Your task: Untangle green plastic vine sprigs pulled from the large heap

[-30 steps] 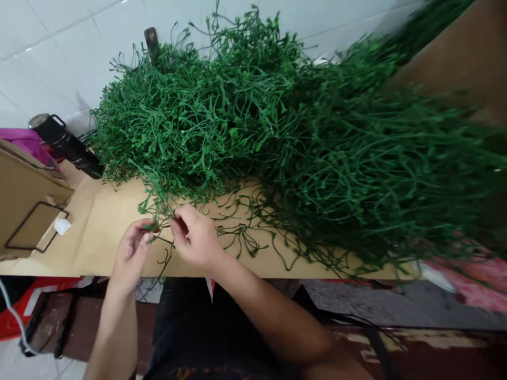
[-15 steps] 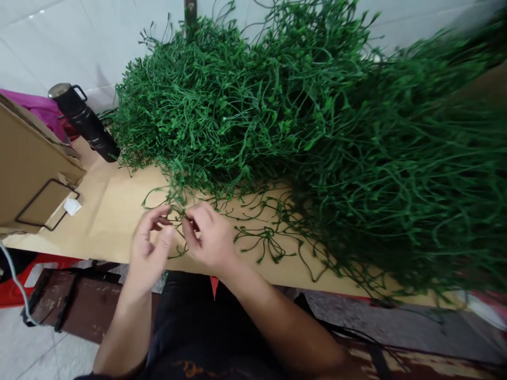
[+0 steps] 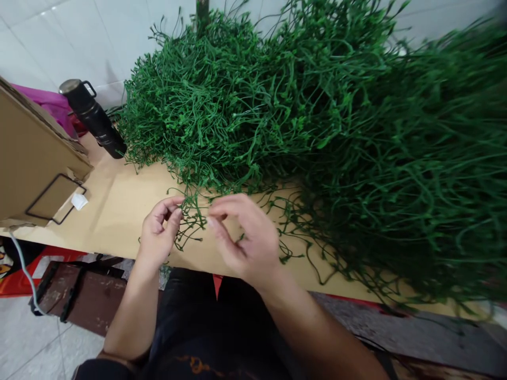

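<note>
Right here, a person works with two bare hands over a table (image 3: 114,198) covered in brown paper. The left hand (image 3: 160,232) pinches a little green sprig (image 3: 192,211) between thumb and finger. Its thin stems poke out to the right, in the space between the two hands. The right hand (image 3: 247,237) is just beside it, with thumb and fingertip close together and a round gap behind them. I can't tell if it has a stem in its grip.

Behind the hands is a big, messy green pile (image 3: 237,105) of skinny, curly stems, and it spreads far over to the right. A black bottle (image 3: 93,119) leans at the pile's left end. Nearer, on the left, are a cardboard box (image 3: 31,148) and a small white tag (image 3: 79,201).
</note>
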